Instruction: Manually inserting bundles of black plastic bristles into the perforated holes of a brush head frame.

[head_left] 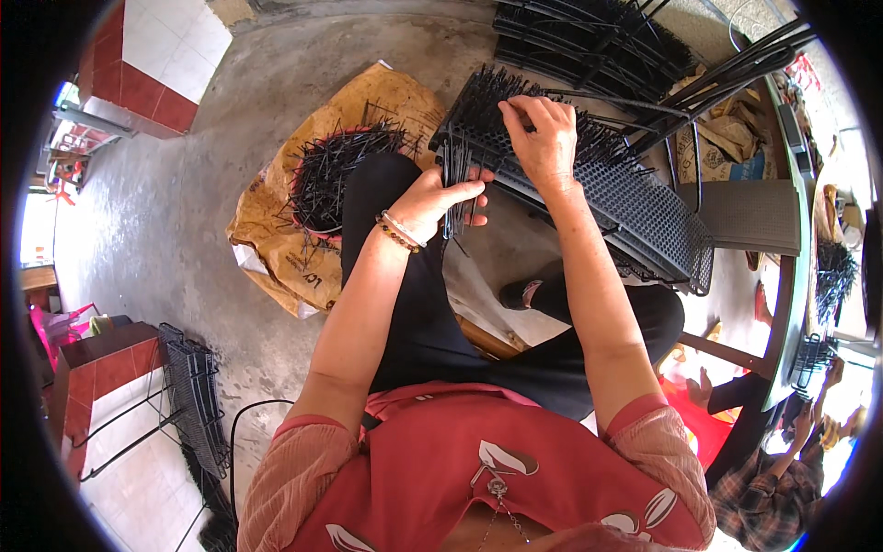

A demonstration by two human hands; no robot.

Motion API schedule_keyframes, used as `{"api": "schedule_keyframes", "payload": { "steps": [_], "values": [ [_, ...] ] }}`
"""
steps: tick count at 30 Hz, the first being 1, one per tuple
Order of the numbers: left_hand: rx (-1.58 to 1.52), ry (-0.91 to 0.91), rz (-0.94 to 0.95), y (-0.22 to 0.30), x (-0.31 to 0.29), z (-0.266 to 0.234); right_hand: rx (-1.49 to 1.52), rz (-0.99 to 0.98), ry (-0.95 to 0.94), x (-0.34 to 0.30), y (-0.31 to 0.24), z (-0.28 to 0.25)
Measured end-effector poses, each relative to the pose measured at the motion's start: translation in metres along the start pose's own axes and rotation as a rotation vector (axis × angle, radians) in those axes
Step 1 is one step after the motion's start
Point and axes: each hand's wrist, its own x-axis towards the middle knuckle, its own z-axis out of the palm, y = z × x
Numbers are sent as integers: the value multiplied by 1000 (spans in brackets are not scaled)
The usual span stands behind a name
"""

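Note:
My left hand (425,201) is closed around a bundle of thin black sticks (454,164), held upright just before the near left corner of a black perforated rack (644,217). Many similar black sticks (492,90) stand in the holes over the rack's far left part, while holes toward its right end show bare. Over the standing sticks is my right hand (544,138), thumb and forefinger pinched together; whatever lies between those fingertips is too small to make out. A heap of loose black sticks (336,175) lies beside my left knee.
Under the heap spreads a yellow-brown sack (276,253) on the concrete floor (221,184). Another stick-filled black rack (598,46) stands farther back. Long black rods (717,69) jut in at the upper right. At the far right, another person's plaid sleeve (773,501) shows beside a table.

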Motion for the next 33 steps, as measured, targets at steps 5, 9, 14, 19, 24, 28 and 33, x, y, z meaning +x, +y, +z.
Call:
{"api": "schedule_keyframes", "payload": {
  "steps": [5,9,14,19,24,28,33],
  "values": [
    [-3,-9,-18,-2,2,-2,-30,-46,-122,4,-3,-3],
    [-9,-16,-8,-4,3,-3,-15,-22,-170,4,-4,-5],
    [-53,-30,7,-3,2,-2,115,111,-116,3,-16,-18],
    [-47,-33,46,-4,2,-3,517,645,-573,-11,-30,-27],
    [-108,8,70,-5,3,1,822,881,-362,-9,-17,-27],
    [-71,48,10,-10,8,-6,627,698,-109,1,-11,-20],
    [-49,8,-26,-8,8,-6,475,520,31,3,-10,-9]
  ]
}}
